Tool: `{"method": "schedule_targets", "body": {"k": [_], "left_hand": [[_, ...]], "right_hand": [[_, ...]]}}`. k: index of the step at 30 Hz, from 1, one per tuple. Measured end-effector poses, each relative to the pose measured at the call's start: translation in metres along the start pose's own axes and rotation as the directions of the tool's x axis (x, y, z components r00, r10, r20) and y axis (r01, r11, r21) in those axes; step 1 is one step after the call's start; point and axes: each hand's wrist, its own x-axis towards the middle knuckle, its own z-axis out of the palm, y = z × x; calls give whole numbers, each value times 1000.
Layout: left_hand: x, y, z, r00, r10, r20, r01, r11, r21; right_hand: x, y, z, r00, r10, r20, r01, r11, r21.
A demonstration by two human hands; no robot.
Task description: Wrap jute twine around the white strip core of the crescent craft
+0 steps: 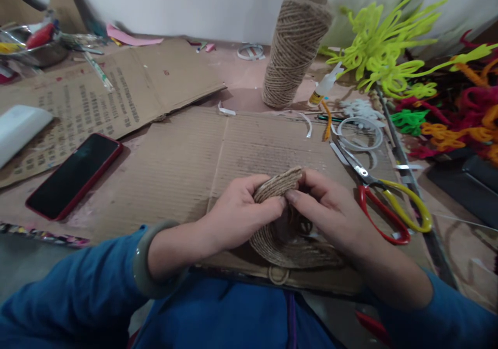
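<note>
A curved piece of coiled brown twine [278, 248] is at the front edge of the cardboard, its upper end raised between my two hands. My left hand [243, 209] grips that end from the left, thumb on top. From the right, my right hand [327, 204] pinches the same end, its thumb beside the left thumb. The fingertips behind the twine are partly hidden. Beyond the hands stands a big spool of twine [293, 53]. Scissors [363, 172] with one red and one yellow handle lie open just right of my right hand.
A phone [73, 178] lies at the left near a printed cardboard sheet [155, 79]. Behind it is a metal bowl [46, 53]. A glue bottle [324, 87] and a roll of clear tape [360, 134] are at the right, near yellow fuzzy flowers [373, 48].
</note>
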Motion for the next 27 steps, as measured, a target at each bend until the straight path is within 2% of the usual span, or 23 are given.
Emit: {"method": "schedule_targets", "body": {"k": [9, 15, 20, 27], "left_hand": [[-3, -1, 2, 1000, 25, 0, -25, 999, 34], [-2, 0, 0, 998, 61, 13, -62, 997, 48], [-1, 0, -1, 998, 51, 20, -52, 998, 28], [0, -5, -4, 998, 22, 56, -23, 1000, 14]], "right_hand": [[-1, -4, 0, 999, 48, 22, -49, 997, 60], [-3, -4, -3, 998, 17, 55, -23, 993, 114], [-2, -7, -5, 996, -70, 62, 66, 995, 75], [0, -3, -6, 994, -68, 82, 62, 996, 66]]}}
